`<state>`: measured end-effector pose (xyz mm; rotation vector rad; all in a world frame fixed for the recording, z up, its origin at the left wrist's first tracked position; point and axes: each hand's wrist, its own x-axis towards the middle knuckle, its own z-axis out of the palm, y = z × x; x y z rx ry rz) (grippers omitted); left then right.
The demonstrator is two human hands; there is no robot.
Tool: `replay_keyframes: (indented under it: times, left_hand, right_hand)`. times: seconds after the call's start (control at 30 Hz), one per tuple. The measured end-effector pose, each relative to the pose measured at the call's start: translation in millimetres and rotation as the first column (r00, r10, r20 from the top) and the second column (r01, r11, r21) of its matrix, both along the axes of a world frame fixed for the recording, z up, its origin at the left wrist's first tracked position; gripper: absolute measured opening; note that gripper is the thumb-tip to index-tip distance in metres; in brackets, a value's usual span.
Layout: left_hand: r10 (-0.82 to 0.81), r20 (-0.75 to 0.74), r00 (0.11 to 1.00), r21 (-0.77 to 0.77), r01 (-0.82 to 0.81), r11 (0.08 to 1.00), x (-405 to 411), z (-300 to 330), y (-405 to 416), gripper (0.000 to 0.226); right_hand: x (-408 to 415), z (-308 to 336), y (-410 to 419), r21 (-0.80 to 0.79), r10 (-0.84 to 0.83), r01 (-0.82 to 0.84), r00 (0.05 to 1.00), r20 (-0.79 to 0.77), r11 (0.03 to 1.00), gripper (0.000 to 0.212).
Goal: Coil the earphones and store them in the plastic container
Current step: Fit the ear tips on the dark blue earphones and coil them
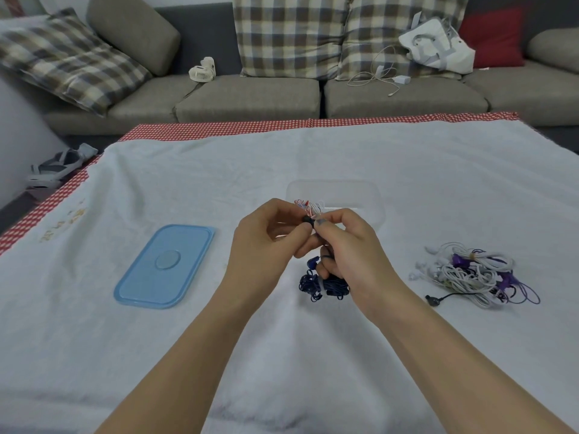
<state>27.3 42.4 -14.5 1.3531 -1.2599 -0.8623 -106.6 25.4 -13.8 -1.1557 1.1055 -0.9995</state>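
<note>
A dark blue pair of earphones (322, 285) lies bunched on the white cloth, its cord rising into my hands. My right hand (347, 252) grips the cord, lower fingers curled round it. My left hand (266, 236) pinches a black earbud tip right beside the right thumb. Behind the hands stands the clear plastic container (369, 191), with a red-and-white coiled pair (308, 206) inside it. A tangled heap of white and purple earphones (476, 274) lies to the right.
The container's blue lid (166, 266) lies flat on the left of the table. The white cloth (282, 158) has a red checked border. A sofa with cushions, a small fan (203, 69), a charger cable and a white bag stands behind the table.
</note>
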Motion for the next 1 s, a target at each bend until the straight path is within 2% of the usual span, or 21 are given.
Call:
replay_keyframes:
  times: [0.17, 0.33, 0.53, 0.77, 1.0]
  left_hand:
    - [0.032, 0.079, 0.996, -0.044, -0.029, 0.999, -3.7, -1.8, 2.1, 0.017]
    - [0.022, 0.024, 0.999, -0.036, -0.022, 0.999, -6.9, -1.7, 3.3, 0.011]
    - [0.025, -0.034, 0.999, -0.038, -0.026, 0.999, -9.9, -1.9, 0.4, 0.01]
    - [0.02, -0.039, 0.999, -0.048, -0.022, 0.999, -11.2, -2.3, 2.8, 0.015]
    - [0.001, -0.033, 0.999, -0.065, -0.003, 0.998, -7.5, 0.9, 4.1, 0.014]
  right_hand:
    - [2.2, 1.8, 2.1, 0.031, 0.028, -0.028, 1.0, 0.011, 0.999, 0.012]
    - [4.7, 3.4, 4.1, 0.061, -0.008, 0.003, 0.997, 0.075, 0.998, 0.01]
    - [7.5, 2.7, 3.8, 0.042, -0.053, 0.05, 0.997, 0.058, 0.998, 0.01]
    - [9.5, 4.3, 5.3, 0.029, -0.087, 0.086, 0.995, 0.045, 0.996, 0.009]
    - [7.4, 11.4, 7.9, -0.054, -0.038, 0.039, 0.999, 0.022, 0.998, 0.01]
